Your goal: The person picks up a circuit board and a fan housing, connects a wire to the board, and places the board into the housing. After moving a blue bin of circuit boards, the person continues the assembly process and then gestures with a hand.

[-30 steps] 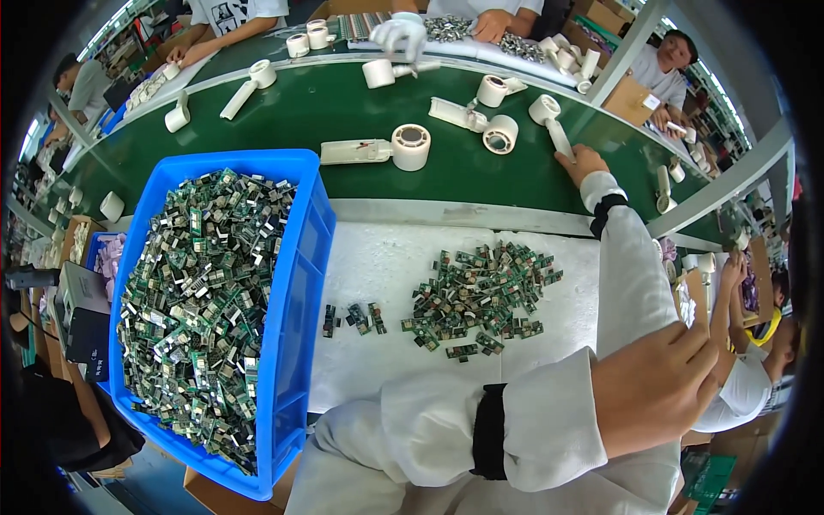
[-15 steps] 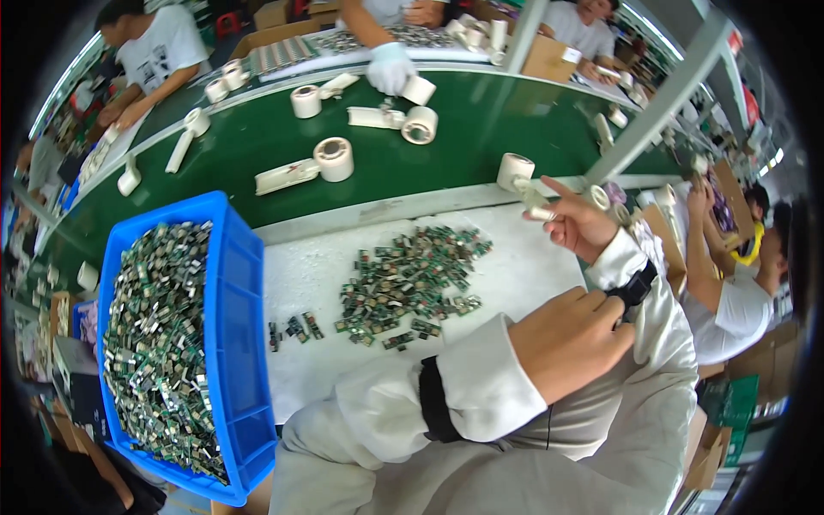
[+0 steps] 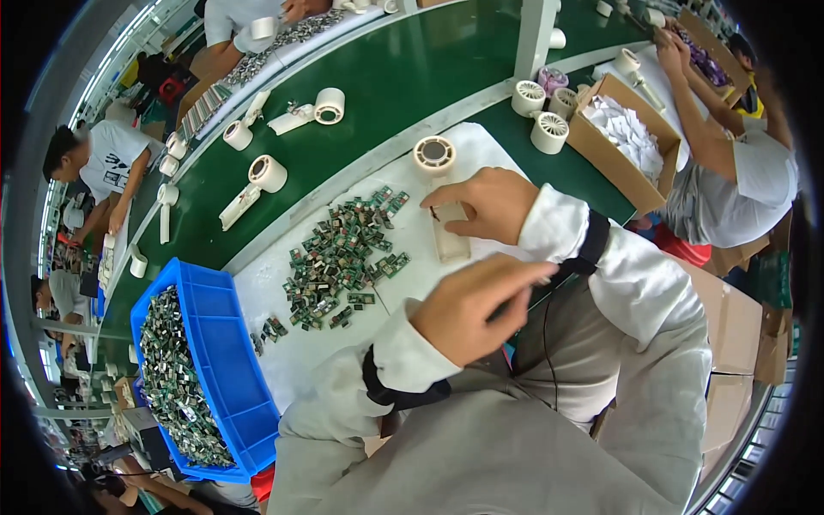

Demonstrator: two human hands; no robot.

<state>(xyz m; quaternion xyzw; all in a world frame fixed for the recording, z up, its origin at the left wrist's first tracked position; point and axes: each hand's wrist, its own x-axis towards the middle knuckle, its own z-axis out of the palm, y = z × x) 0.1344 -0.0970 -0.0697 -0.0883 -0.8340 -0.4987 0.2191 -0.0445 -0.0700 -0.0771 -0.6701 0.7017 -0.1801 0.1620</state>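
A cream hair-dryer-shaped housing (image 3: 451,246) lies on the white work surface, its round barrel away from me and its handle toward me. My right hand (image 3: 489,206) is bent over the handle, with thumb and index finger gripping it. A small dark bit shows between those fingertips. Nearer to me, my left hand (image 3: 476,309) hovers with thumb and index finger apart, and I see nothing held in it. To the left of both hands spreads a loose pile of small green circuit boards (image 3: 335,257).
A blue bin (image 3: 215,343) full of circuit boards stands at the left. Beyond the surface runs a green conveyor belt (image 3: 378,81) carrying more cream housings (image 3: 268,173). At the right are a carton (image 3: 614,163) of white pieces and a co-worker (image 3: 730,163); others work across the belt.
The view has swung to the right. The housing has come from the belt's edge onto the white surface, and my right hand is now at its handle. My left hand has left my right wrist.
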